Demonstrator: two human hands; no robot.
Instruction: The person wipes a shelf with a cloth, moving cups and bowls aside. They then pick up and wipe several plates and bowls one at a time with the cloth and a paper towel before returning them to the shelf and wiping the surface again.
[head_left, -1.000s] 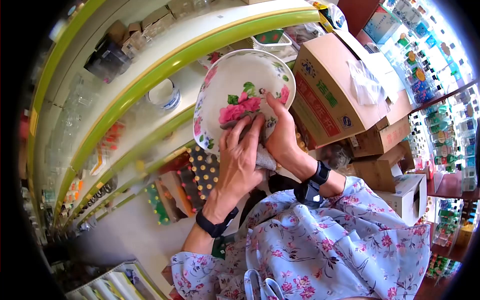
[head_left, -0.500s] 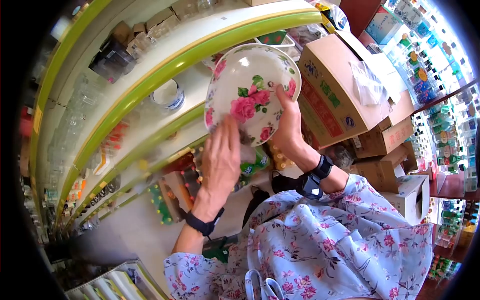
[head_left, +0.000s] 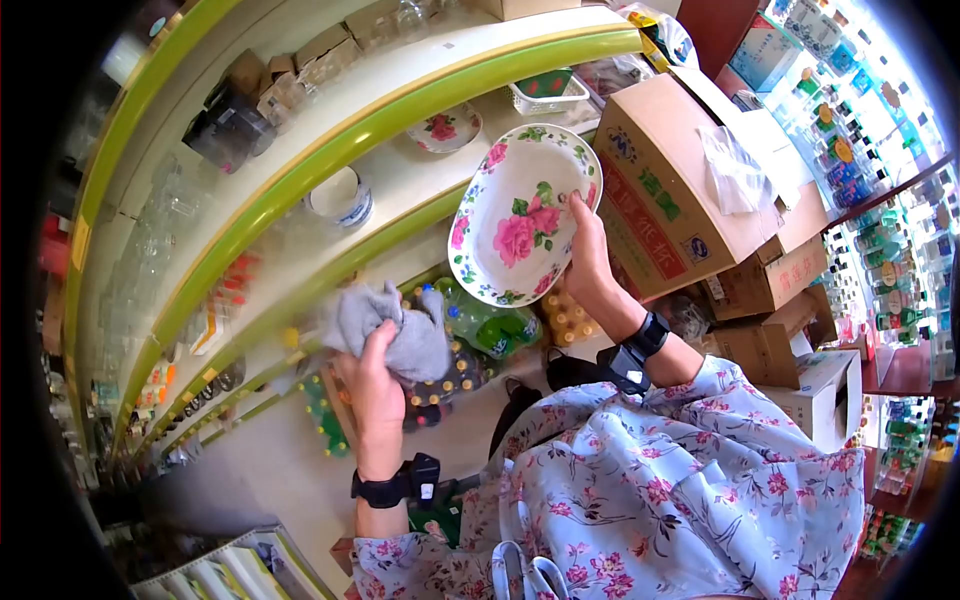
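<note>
My right hand [head_left: 590,250] grips the right edge of an oval white plate [head_left: 490,215] painted with pink roses and green leaves. Its thumb lies over the rim; the other fingers are hidden behind. The plate is tilted, its painted face toward me. Lower left, apart from the plate, my left hand [head_left: 375,390] is closed on a grey cloth [head_left: 390,330], thumb on top. A rose-patterned dish [head_left: 447,128] sits on the shelf behind the plate.
Green-edged shelves [head_left: 330,150] curve along the left, holding a white-and-blue bowl [head_left: 341,196] and glassware. Cardboard boxes [head_left: 670,190] are stacked at right, near my right hand. Green bottles [head_left: 500,330] stand below the plate. Shelves of small bottles [head_left: 880,220] line the far right.
My left hand has moved from the plate's lower left edge down and left, and the grey cloth now shows in it. The plate has shifted lower, uncovering the dish behind.
</note>
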